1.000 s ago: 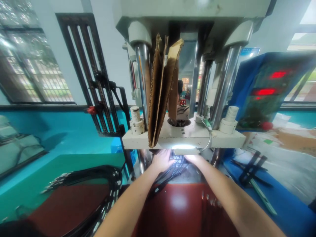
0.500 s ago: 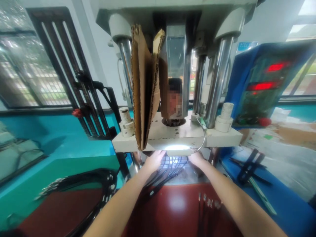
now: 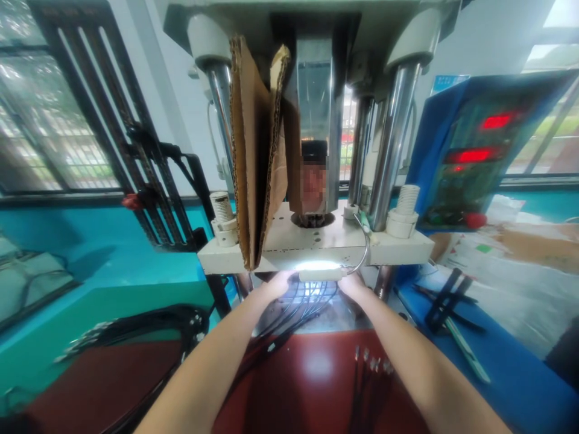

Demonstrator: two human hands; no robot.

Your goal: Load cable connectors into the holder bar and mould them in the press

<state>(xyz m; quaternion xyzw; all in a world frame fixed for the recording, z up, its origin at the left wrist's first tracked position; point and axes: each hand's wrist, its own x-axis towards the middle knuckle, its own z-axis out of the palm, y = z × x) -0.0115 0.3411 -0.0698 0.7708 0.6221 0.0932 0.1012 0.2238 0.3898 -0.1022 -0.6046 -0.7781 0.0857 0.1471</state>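
Both arms reach forward under the white plate [image 3: 362, 248] of a press. My left hand [image 3: 281, 282] is at the left end of the lit lamp [image 3: 321, 272], its fingers hidden beneath the plate. On the lamp's right side is my right hand [image 3: 351, 283], with its fingers also out of sight. Between the hands several thin black cables [image 3: 296, 316] run from the brightly lit area down towards the red-brown surface [image 3: 316, 374]. Whether either hand grips anything cannot be made out.
Folded cardboard [image 3: 256, 150] stands on the plate's left side. A cable bundle [image 3: 181, 319] lies at the left. More cable ends [image 3: 373, 361] rest on the red-brown surface. At the right are a blue control box [image 3: 479, 150] and a green-handled tool [image 3: 468, 349].
The view has shifted slightly, so the press and surroundings appear a little further left and higher. Both hands remain under the plate's front edge.
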